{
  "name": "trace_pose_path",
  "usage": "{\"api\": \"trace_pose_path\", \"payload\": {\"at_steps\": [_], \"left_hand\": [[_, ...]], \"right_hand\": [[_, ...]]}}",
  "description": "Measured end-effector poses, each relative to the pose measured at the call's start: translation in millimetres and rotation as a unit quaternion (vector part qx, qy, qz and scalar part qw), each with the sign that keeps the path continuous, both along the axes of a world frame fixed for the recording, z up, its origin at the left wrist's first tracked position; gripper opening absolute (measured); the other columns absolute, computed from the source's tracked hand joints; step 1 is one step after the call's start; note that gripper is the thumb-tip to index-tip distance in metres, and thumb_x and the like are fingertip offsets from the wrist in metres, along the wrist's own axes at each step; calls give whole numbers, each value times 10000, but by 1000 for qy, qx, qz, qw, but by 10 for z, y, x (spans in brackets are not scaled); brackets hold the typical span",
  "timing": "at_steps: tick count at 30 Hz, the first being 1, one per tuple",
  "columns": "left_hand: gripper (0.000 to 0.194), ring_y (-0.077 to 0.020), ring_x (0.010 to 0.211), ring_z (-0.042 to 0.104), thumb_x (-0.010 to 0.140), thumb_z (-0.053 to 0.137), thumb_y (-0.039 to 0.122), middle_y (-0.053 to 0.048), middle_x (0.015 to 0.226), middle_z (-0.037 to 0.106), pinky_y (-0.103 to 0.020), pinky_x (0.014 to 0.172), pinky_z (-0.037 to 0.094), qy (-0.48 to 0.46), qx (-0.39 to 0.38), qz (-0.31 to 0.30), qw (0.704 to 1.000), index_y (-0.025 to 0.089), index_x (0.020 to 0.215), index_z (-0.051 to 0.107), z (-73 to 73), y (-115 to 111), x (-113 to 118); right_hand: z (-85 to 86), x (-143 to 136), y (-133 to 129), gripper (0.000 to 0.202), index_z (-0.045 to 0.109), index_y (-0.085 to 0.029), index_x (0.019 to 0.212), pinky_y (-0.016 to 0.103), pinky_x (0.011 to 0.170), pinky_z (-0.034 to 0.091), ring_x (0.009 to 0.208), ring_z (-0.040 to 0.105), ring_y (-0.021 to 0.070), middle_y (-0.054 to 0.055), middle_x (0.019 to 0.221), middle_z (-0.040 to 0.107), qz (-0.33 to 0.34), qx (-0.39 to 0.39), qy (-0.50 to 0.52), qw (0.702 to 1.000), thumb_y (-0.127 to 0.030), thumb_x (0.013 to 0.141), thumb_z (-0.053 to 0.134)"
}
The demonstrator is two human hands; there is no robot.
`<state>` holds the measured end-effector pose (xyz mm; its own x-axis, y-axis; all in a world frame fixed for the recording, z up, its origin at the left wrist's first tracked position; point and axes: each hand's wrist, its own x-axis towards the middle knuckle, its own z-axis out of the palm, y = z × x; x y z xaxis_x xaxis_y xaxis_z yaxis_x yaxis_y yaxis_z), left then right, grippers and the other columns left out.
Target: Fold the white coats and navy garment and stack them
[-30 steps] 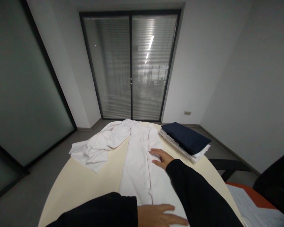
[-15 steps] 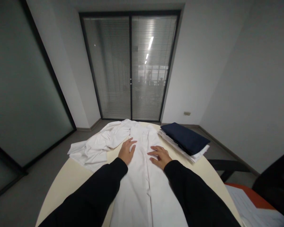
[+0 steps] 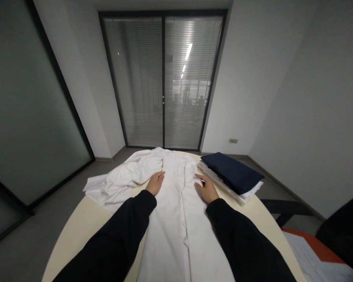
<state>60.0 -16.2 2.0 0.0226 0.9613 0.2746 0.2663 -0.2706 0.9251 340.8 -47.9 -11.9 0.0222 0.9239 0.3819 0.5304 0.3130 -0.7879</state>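
A white garment [image 3: 172, 219] lies lengthwise over the pale round table [image 3: 79, 227], its front seam running towards me and a crumpled sleeve spread to the left. At the garment's left edge is my left hand [image 3: 155, 183], its fingers close to the cloth; whether they pinch it is hard to make out. My right hand [image 3: 206, 189] rests by the right edge, thumb and fingers apart, holding nothing.
Right of the garment lies a folded navy cloth [image 3: 232, 172] on folded white cloth [image 3: 244, 196]. Beyond the table's right edge are a black chair [image 3: 345, 231] and an orange item with papers [image 3: 314, 258]. Glass doors with blinds stand ahead.
My hands have moved apart, from the garment's middle out to its edges. The left hand's fingers have come closer together, and the right hand has shifted right.
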Motion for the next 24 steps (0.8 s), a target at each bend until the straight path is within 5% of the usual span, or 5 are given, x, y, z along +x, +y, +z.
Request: {"api": "trace_pose_path", "payload": {"at_steps": [8,13,18,24], "left_hand": [[580,-217,1045,633,638,610,10,-127,1186,657,-308,889,496,-179,-78,-41,980,131,1206,609,131,-67,77],[797,-177,743,681,640,613,41,-92,1026,705,-277,658,530,-273,-178,-95,941,195,1397,411,299,-191,129],[698,-216,872,691,740,693,213,-143,1117,684,-319,777,545,-327,-204,-112,916,150,1381,425,405,-251,173],[654,-264,1001,663,623,690,102,-142,1130,688,-379,908,503,-302,-135,-195,923,103,1260,541,496,-223,152]], "right_hand": [[73,-42,89,836,383,-202,1408,445,993,469,1184,565,281,113,1172,647,58,-105,220,968,-255,630,683],[314,-177,-122,557,585,-165,1228,445,869,552,985,677,307,107,1034,718,146,-203,259,933,-320,700,670],[485,-291,-248,466,634,-172,1152,436,866,556,957,689,299,97,1042,727,152,-214,281,923,-409,752,666],[500,-228,-173,453,638,-243,1179,481,1058,421,1189,569,282,47,1172,680,118,-116,258,952,-464,783,650]]}}
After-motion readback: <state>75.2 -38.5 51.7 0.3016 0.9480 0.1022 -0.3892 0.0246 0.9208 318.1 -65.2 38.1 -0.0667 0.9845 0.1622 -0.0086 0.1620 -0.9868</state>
